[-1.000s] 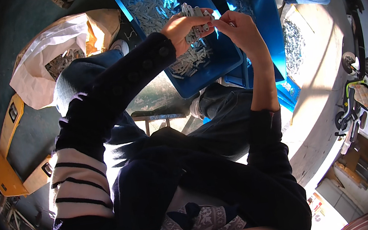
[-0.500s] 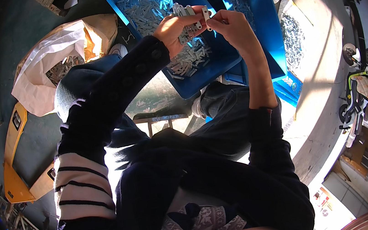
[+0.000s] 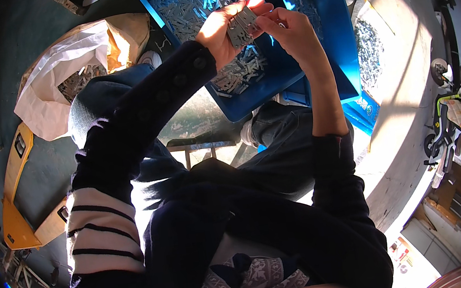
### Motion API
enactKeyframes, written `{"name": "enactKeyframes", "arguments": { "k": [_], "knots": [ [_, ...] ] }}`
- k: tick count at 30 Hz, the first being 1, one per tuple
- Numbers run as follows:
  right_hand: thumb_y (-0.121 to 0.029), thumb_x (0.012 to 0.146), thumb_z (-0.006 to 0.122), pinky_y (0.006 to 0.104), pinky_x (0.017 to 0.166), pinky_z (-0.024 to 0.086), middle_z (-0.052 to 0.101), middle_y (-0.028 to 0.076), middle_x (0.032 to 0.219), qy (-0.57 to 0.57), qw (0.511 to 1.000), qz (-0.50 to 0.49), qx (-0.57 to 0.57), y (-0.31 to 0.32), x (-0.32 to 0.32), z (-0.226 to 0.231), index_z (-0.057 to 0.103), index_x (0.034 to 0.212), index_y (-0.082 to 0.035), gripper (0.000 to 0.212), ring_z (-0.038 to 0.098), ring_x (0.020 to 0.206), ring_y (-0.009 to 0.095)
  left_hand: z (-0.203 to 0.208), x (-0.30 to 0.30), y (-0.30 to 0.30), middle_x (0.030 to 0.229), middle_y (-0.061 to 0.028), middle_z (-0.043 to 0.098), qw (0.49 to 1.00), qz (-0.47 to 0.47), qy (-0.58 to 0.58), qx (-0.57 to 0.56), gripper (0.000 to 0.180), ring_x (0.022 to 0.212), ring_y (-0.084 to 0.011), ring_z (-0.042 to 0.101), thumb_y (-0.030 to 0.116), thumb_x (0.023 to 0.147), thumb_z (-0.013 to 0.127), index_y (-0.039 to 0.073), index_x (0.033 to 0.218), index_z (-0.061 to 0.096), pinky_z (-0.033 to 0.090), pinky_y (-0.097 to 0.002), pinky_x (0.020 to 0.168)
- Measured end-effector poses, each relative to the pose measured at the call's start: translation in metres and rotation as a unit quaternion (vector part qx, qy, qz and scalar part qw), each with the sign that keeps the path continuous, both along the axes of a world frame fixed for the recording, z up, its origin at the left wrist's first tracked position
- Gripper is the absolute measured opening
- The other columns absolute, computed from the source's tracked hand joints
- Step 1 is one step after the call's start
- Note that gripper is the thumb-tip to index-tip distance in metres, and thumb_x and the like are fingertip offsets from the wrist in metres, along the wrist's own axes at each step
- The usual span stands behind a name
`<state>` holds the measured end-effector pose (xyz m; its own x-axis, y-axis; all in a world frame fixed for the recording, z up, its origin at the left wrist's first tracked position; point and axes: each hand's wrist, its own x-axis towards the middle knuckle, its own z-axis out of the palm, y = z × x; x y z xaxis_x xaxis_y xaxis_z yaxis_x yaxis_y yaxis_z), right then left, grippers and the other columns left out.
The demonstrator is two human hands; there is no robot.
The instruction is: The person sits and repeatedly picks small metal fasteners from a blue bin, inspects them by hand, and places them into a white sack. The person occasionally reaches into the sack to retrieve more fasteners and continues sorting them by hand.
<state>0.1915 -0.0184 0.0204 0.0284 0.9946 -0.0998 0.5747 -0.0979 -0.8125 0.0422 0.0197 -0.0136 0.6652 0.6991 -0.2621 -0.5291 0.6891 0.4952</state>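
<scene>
Head view: left hand [image 3: 219, 32] half-curled, holding metal strips [image 3: 240, 29], flatter than before; right hand [image 3: 291, 27] pinched at edge, contents unclear.

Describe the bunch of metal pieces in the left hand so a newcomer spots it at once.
At the top of the view, find the left blue bin, with the left hand over it. That hand holds the grey metal strips, right beside the right hand. Unlike the loose pieces scattered in the bin, these are bunched together.

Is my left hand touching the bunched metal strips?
Touching: the head view shows the bunched metal strips lying in the left hand, against its skin.
</scene>
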Motion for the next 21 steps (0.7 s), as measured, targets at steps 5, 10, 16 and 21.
{"name": "enactKeyframes", "arguments": {
  "k": [5,10,16,21],
  "knots": [
    [-0.019,0.076,0.058,0.0202,0.052,0.041,0.060,0.008,0.066,-0.006,0.995,-0.073,0.071,0.002,-0.004,0.002,0.060,0.078,0.001,0.020,0.053,0.055,0.010,-0.002,-0.001,-0.002,0.108,-0.0128,0.051,0.999,-0.034,0.013,0.012,0.035,0.096,-0.0228,0.055,0.030,0.088,0.041,0.004,0.111,0.048,0.048,-0.0307,0.080],
    [-0.018,0.082,0.052,0.0160,0.039,0.023,0.045,-0.001,0.057,0.138,0.986,-0.069,0.061,0.001,0.010,0.017,0.056,0.080,-0.003,0.015,0.033,0.044,0.001,-0.003,0.003,0.000,0.116,-0.0162,0.047,0.998,-0.030,-0.057,0.022,0.035,0.102,-0.0280,0.051,0.024,0.087,0.041,0.002,0.114,0.045,0.045,-0.0331,0.085],
    [-0.017,0.085,0.039,0.0183,0.039,0.024,0.043,0.000,0.053,0.439,0.895,-0.014,0.079,0.001,0.024,0.029,0.052,0.070,-0.004,0.023,0.030,0.042,0.005,0.002,0.001,0.001,0.121,-0.0204,0.041,0.994,-0.053,-0.094,0.011,0.038,0.110,-0.0325,0.044,0.016,0.085,0.035,-0.004,0.117,0.039,0.038,-0.0371,0.093],
    [-0.029,0.085,0.049,0.0193,0.038,0.027,0.051,0.003,0.060,0.505,0.860,-0.066,-0.029,0.004,0.021,0.020,0.057,0.076,-0.006,0.026,0.040,0.045,0.007,0.006,0.001,0.000,0.122,-0.0207,0.040,0.989,-0.125,-0.083,0.002,0.044,0.108,-0.0326,0.046,0.019,0.084,0.034,-0.002,0.123,0.033,0.040,-0.0376,0.091]
  ]
}}
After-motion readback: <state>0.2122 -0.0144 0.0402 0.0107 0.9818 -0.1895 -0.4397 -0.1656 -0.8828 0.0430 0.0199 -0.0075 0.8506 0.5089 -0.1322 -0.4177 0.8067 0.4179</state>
